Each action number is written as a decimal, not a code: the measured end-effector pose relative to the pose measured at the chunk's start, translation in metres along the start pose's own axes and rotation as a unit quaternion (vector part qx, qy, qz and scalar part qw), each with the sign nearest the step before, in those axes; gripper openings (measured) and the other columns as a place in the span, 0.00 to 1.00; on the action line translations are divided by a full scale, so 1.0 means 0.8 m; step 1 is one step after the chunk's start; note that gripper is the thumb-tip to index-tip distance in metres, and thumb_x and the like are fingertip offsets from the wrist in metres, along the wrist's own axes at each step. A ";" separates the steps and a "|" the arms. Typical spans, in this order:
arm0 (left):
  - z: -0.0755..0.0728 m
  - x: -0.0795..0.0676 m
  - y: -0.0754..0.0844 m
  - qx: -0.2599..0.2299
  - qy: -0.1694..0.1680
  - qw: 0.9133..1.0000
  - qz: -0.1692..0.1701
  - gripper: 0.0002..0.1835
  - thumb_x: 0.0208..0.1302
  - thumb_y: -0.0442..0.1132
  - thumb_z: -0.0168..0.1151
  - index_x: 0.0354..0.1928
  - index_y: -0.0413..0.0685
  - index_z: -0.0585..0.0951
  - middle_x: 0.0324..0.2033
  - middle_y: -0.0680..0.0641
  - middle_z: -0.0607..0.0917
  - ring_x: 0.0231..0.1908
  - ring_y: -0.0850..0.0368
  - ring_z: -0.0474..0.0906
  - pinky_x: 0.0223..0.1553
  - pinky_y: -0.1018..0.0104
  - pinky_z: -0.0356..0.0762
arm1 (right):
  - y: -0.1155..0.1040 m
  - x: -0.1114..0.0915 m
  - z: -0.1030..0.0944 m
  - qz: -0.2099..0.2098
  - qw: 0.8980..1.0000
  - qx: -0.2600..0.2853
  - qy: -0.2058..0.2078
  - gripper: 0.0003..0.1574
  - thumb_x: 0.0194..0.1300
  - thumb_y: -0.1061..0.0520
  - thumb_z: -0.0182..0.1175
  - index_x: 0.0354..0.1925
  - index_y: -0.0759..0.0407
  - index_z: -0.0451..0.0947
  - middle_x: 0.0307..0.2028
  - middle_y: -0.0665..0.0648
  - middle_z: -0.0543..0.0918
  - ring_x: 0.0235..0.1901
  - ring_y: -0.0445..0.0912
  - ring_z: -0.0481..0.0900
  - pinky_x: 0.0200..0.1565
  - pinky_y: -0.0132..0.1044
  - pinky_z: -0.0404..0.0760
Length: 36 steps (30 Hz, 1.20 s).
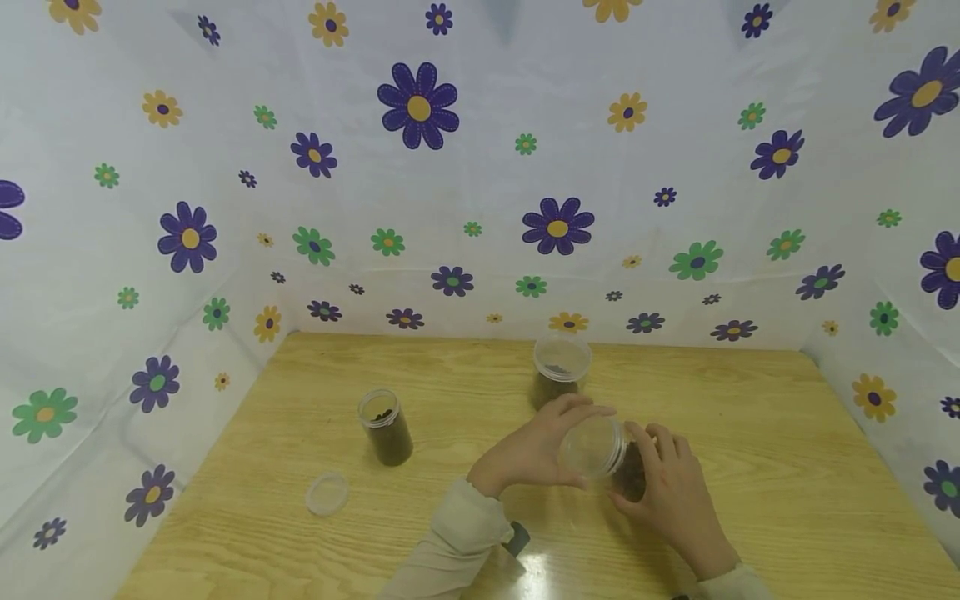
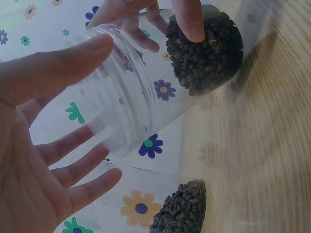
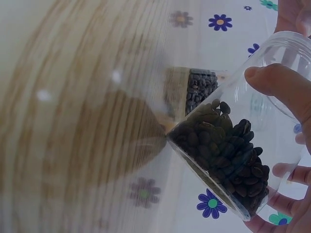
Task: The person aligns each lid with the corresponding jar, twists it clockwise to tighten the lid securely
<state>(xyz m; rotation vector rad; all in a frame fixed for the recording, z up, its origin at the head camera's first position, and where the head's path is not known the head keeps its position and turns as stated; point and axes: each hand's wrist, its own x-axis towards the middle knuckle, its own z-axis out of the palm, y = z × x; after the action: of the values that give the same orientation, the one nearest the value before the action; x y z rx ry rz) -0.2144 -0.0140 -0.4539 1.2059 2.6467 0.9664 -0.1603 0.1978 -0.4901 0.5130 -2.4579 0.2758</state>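
A clear jar with coffee beans (image 2: 206, 53) in its bottom is tilted just above the wood-grain table. My right hand (image 1: 667, 492) grips the body of this jar (image 3: 221, 160), thumb on one side and fingers on the other. At its mouth end, my left hand (image 1: 532, 450) curves round the clear lid (image 1: 592, 446). In the left wrist view the left thumb lies on the lid's rim and the other fingers spread round the far side. The beans rest against the jar's lower side and base.
Behind the hands stands a wider clear jar (image 1: 562, 367) with dark contents. A slimmer, uncovered jar (image 1: 390, 437) of dark beans stands to the left, with a loose clear lid (image 1: 327, 493) flat on the table (image 1: 262, 550) near it. Flower-printed sheeting (image 1: 480, 183) encloses the table's back and sides.
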 end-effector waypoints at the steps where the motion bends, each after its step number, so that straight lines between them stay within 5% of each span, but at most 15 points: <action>1: 0.000 0.001 -0.001 -0.002 0.000 1.000 0.004 0.51 0.41 0.43 0.78 0.68 0.70 0.60 0.67 0.50 0.61 0.67 0.51 0.59 0.59 0.55 0.72 | 0.000 0.000 0.000 0.000 1.000 0.000 0.000 0.62 0.21 0.41 0.81 0.55 0.61 0.67 0.42 0.66 0.75 0.37 0.62 0.75 0.31 0.53 0.79; 7: 0.002 0.003 -0.004 -0.002 0.007 1.000 0.014 0.47 0.43 0.47 0.77 0.67 0.67 0.63 0.62 0.52 0.66 0.62 0.56 0.66 0.58 0.61 0.73 | 0.000 0.000 0.001 0.002 1.000 0.001 0.000 0.62 0.21 0.41 0.80 0.55 0.61 0.67 0.42 0.66 0.75 0.37 0.62 0.75 0.30 0.53 0.80; 18: 0.006 0.000 0.000 -0.009 0.022 1.000 -0.019 0.45 0.47 0.54 0.72 0.68 0.67 0.61 0.57 0.49 0.70 0.54 0.56 0.72 0.54 0.63 0.75 | 0.002 0.001 0.000 -0.006 1.000 0.001 -0.002 0.62 0.21 0.41 0.81 0.55 0.61 0.68 0.42 0.66 0.75 0.37 0.62 0.75 0.30 0.53 0.80; 24: 0.010 0.001 0.002 -0.014 0.019 0.998 -0.055 0.44 0.49 0.59 0.69 0.68 0.68 0.60 0.58 0.50 0.70 0.53 0.58 0.72 0.54 0.61 0.75 | 0.002 0.001 0.000 -0.003 1.000 0.001 -0.008 0.63 0.20 0.41 0.81 0.56 0.61 0.67 0.42 0.66 0.75 0.37 0.62 0.75 0.30 0.53 0.81; 36: 0.008 0.001 0.005 -0.018 0.005 0.997 -0.071 0.49 0.48 0.60 0.69 0.70 0.73 0.54 0.61 0.49 0.68 0.54 0.56 0.73 0.53 0.60 0.76 | 0.002 0.001 0.000 0.001 1.000 0.001 -0.011 0.62 0.21 0.41 0.80 0.56 0.60 0.67 0.42 0.66 0.75 0.38 0.61 0.75 0.31 0.53 0.80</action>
<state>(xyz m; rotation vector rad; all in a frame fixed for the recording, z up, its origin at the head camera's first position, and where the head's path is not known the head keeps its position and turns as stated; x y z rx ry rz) -0.2106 -0.0083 -0.4564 0.9928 2.6686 0.9939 -0.1613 0.1988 -0.4900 0.5174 -2.4804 0.2738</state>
